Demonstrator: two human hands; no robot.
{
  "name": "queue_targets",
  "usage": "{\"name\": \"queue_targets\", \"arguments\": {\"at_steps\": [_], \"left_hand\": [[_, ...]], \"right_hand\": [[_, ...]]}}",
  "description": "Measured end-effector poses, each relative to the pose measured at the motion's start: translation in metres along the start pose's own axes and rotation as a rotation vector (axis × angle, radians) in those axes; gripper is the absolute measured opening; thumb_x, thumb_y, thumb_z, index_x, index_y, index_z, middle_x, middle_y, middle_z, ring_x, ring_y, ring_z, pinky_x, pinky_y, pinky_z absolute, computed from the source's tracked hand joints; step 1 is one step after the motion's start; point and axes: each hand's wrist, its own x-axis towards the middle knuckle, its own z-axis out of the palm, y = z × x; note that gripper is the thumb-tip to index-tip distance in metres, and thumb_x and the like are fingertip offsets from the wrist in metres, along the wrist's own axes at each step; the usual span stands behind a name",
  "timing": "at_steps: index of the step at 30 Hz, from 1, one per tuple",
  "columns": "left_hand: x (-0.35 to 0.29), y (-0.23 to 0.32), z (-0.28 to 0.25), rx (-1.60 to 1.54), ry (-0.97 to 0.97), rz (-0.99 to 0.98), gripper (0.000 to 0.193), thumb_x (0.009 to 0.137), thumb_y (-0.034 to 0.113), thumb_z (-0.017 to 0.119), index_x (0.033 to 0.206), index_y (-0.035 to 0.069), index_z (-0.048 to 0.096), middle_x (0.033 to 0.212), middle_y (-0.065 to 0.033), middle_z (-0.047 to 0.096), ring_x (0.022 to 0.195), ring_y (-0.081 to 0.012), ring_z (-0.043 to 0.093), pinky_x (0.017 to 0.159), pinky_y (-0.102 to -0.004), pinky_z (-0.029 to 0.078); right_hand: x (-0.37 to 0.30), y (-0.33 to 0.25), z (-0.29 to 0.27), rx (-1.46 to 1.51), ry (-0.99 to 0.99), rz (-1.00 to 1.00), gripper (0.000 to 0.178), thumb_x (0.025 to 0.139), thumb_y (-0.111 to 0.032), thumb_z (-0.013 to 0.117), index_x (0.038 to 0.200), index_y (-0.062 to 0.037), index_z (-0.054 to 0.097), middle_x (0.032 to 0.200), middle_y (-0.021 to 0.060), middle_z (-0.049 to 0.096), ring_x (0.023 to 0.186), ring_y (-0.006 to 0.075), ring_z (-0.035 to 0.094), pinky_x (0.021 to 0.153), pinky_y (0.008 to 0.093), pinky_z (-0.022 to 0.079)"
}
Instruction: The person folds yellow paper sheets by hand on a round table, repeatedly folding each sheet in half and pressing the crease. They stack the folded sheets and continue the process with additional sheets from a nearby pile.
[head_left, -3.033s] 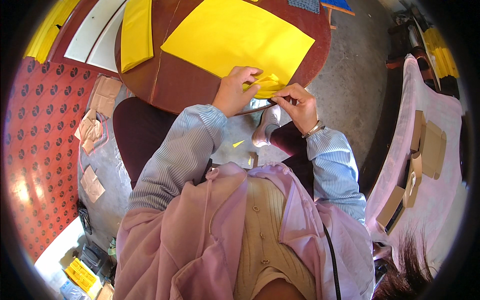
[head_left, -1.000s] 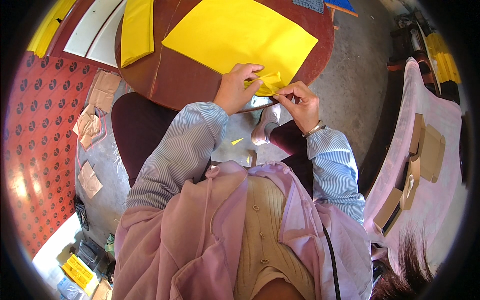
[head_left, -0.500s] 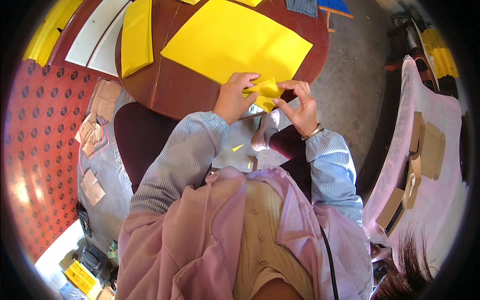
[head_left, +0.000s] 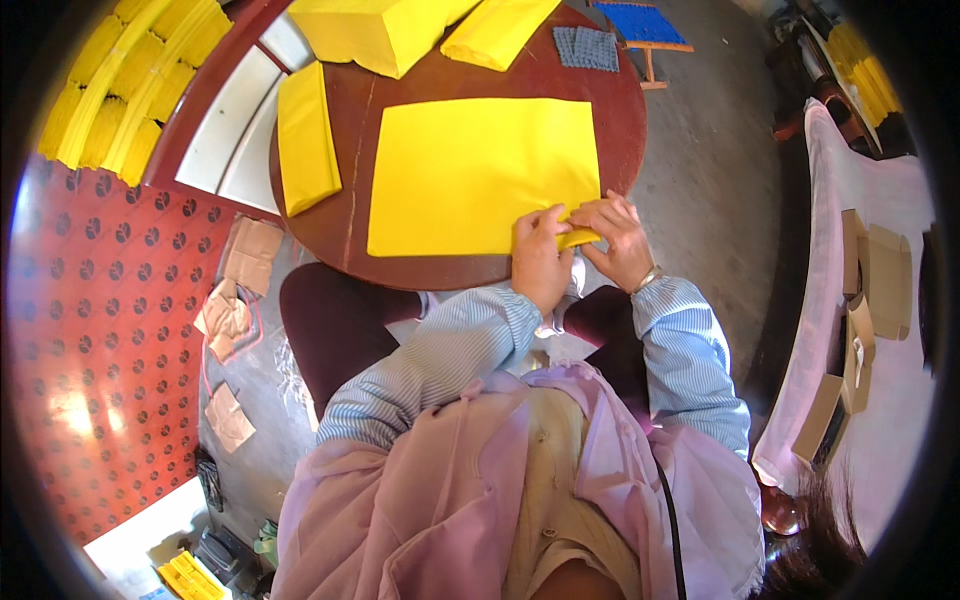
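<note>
Yellow sheet (head_left: 470,175), left hand (head_left: 541,262), right hand (head_left: 617,244), both curled at corner

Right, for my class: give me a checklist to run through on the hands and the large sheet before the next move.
1. Left hand at the sheet's near right corner: ok.
2. Right hand at the same corner: ok.
3. Rest of the sheet spread out on the table: ok.
4. Long yellow bundle on the left apart from the sheet: ok.
5. Corner lying neatly: cannot tell; the hands partly cover it.
</note>
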Motion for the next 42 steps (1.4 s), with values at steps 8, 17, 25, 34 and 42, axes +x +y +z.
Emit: {"name": "queue_targets", "arguments": {"at_steps": [8,17,25,34,42], "left_hand": [[0.034,-0.002,-0.043,0.229,-0.357,0.167,0.071,0.081,0.014,0.082,0.145,0.004,0.054,0.112,-0.0077,0.078,0.116,-0.0338,0.064,0.102,-0.0435,0.052],[0.037,-0.002,-0.044,0.23,-0.315,0.142,0.069,0.082,0.014,0.083,0.144,0.004,0.056,0.107,-0.0048,0.079,0.116,-0.0315,0.064,0.101,-0.0428,0.053],[0.022,-0.005,-0.042,0.191,-0.246,0.21,0.071,0.081,0.011,0.083,0.146,0.008,0.056,0.114,-0.0126,0.074,0.114,-0.0337,0.065,0.1,-0.0432,0.053],[0.022,-0.011,-0.03,0.211,-0.116,0.173,0.056,0.086,0.006,0.079,0.14,0.007,0.063,0.111,-0.0156,0.073,0.101,-0.0333,0.072,0.091,-0.0435,0.056],[0.035,-0.025,-0.082,0.26,-0.307,0.355,0.053,0.08,0.002,0.077,0.132,0.011,0.068,0.114,-0.0156,0.071,0.107,-0.0364,0.069,0.094,-0.0445,0.056]], "right_hand": [[-0.009,0.013,-0.01,0.187,-0.11,0.097,0.036,0.083,-0.013,0.077,0.118,-0.0106,0.077,0.127,0.0097,0.074,0.129,0.031,0.064,0.123,0.0599,0.035],[-0.008,0.019,-0.012,0.133,-0.189,0.176,0.022,0.094,-0.018,0.074,0.115,-0.0123,0.08,0.128,0.0065,0.075,0.126,0.0273,0.066,0.122,0.0577,0.036],[0.0,0.025,-0.015,0.194,-0.134,0.131,0.021,0.096,-0.02,0.072,0.111,-0.0062,0.079,0.115,0.0098,0.078,0.109,0.0295,0.069,0.104,0.0476,0.048],[0.003,0.018,-0.012,0.12,-0.15,0.09,0.025,0.086,-0.022,0.083,0.11,-0.0142,0.082,0.119,0.0025,0.077,0.116,0.0243,0.065,0.113,0.0477,0.04],[0.003,0.034,-0.004,0.063,-0.162,0.034,0.019,0.086,-0.02,0.084,0.105,-0.0171,0.084,0.116,-0.002,0.078,0.118,0.0213,0.065,0.117,0.0521,0.036]]}}
